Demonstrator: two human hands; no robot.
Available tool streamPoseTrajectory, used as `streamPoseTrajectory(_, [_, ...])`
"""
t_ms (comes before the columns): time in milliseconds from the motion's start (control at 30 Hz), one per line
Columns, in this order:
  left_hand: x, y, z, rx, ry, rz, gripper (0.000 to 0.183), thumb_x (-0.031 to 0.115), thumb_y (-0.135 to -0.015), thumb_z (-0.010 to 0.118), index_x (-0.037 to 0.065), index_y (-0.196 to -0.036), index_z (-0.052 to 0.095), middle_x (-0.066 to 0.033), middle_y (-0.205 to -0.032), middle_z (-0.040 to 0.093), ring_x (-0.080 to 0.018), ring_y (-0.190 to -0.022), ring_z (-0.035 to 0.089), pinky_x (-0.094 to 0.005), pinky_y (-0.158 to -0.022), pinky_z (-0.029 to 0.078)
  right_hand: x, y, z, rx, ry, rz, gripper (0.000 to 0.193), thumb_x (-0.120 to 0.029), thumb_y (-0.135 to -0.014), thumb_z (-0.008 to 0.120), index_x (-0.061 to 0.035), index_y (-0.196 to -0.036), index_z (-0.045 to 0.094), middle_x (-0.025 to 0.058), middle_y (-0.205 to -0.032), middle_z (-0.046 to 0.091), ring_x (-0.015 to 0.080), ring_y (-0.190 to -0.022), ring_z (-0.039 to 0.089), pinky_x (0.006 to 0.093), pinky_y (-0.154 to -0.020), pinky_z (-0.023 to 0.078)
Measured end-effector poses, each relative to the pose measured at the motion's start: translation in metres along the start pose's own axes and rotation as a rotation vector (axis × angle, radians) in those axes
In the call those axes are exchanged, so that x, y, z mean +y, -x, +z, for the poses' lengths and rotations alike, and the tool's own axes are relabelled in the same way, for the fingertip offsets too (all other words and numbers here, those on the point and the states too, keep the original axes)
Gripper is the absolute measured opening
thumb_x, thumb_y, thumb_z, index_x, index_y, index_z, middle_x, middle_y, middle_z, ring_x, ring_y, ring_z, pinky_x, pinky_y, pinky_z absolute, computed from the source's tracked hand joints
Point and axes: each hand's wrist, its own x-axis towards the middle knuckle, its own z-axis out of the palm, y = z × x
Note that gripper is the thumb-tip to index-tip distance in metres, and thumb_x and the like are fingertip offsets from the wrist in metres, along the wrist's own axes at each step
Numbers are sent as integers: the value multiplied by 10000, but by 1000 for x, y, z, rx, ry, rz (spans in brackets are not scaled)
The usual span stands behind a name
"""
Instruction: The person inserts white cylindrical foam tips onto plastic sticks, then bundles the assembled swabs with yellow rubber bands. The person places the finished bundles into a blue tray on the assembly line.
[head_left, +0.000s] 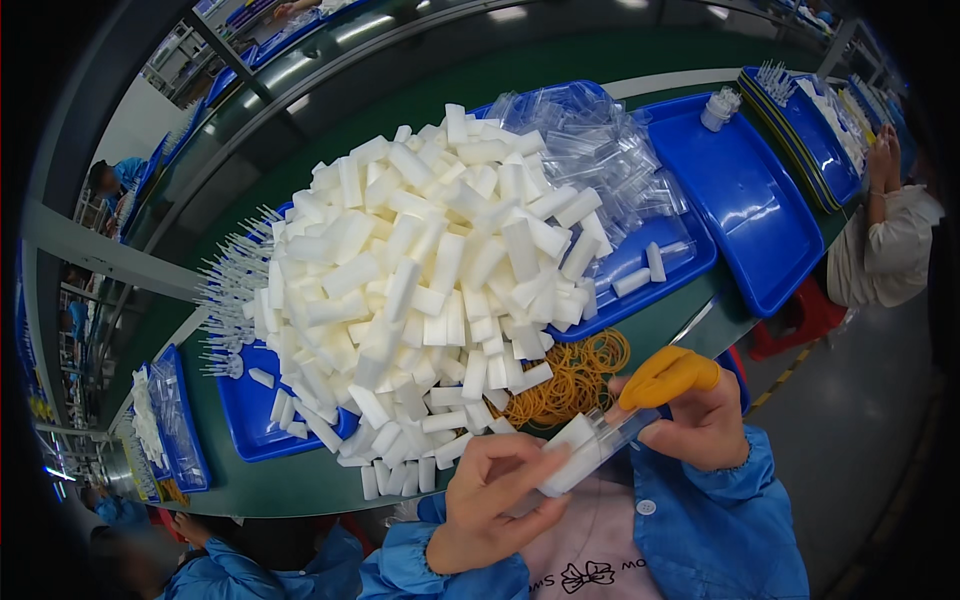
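My left hand (500,497) grips a white foam-like block (572,468) between thumb and fingers, low in front of my chest. A clear plastic case (632,428) meets the block's upper right end; how far one sits inside the other I cannot tell. My right hand (705,420) is closed on that case, with a yellow cover over at least one finger. Just beyond my hands lies a tangle of tan rubber bands (570,375). To the left of the bands rises a big heap of similar white blocks (400,250).
Clear plastic cases (590,140) fill a blue tray (690,245) behind the heap. Another blue tray (760,220) holds a small clear cup-like bundle (720,108). Thin spiky clear parts (235,290) stand left of the heap. A co-worker's sleeve (885,250) is at right.
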Motion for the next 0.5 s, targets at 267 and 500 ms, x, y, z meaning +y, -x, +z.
streamPoseTrajectory(267, [-29,1,1,81,169,-104,545,18,-646,806,-21,-1149,600,-154,-1181,498,-236,-1029,553,-338,-889,462,5,-8,-12,120,451,-184,282,-71,-697,748,-15,-956,653,126,-1073,602,265,-1058,540,422,-963,388])
streamPoseTrajectory(500, [-23,4,4,196,709,-241,555,32,-706,782,-36,-1198,535,-152,-1164,490,-216,-1041,539,-339,-921,454,-6,1,-4,62,541,-261,267,-96,-647,793,-71,-884,674,72,-1015,620,271,-1070,548,500,-1019,318])
